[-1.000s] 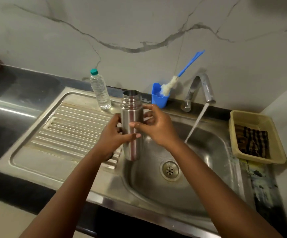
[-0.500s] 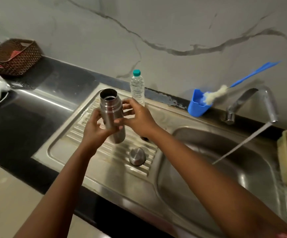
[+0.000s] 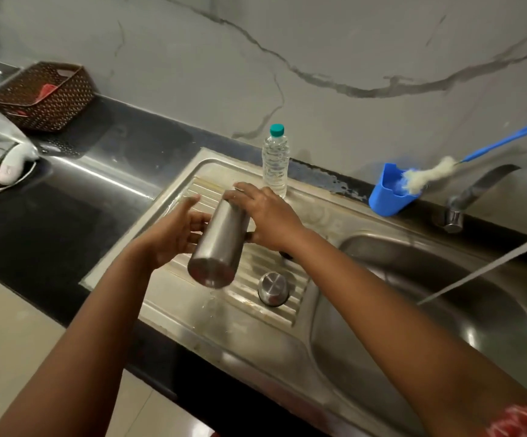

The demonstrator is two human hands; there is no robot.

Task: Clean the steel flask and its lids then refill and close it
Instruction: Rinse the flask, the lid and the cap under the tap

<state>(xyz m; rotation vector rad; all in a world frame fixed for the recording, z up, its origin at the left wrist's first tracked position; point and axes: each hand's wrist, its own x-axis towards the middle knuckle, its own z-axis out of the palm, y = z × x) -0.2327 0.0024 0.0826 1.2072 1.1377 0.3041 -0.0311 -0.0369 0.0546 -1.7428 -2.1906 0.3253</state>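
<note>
Head view. Steel flask (image 3: 219, 244) held over the ribbed draining board (image 3: 256, 272) of the sink (image 3: 445, 326), tipped so its base points near and down toward the camera and its mouth points far, under the right hand. Likely reason, as a judgement: shaking or rubbing wash water round inside, or draining it; a few drops show below the base.

Right hand (image 3: 268, 216) lies over the mouth end, fingers (image 3: 240, 187) spread and curved across the top, thumb underneath on the body; reads as a clamp on the flask that also caps the opening.

Left hand (image 3: 174, 231) sits on the left side of the body, fingers (image 3: 189, 201) fairly straight and apart, palm against or just beside the steel; a support more than a grip. True contact hard to tell.

Steel lid (image 3: 273, 288) stands dome up on the draining board, right of the flask base and apart from it, likely parked to drip. A small dark thing (image 3: 286, 254) peeks from under the right wrist; cannot tell what it is.

Tap (image 3: 508, 190) runs into the basin at right, handy for rinsing. Water bottle (image 3: 275, 162), capped, stands at the far rim, probably the refill. Bottle brush (image 3: 426, 176) rests in a blue cup (image 3: 388, 200) on the bench (image 3: 67, 197). Brown basket (image 3: 43, 96) far left.
</note>
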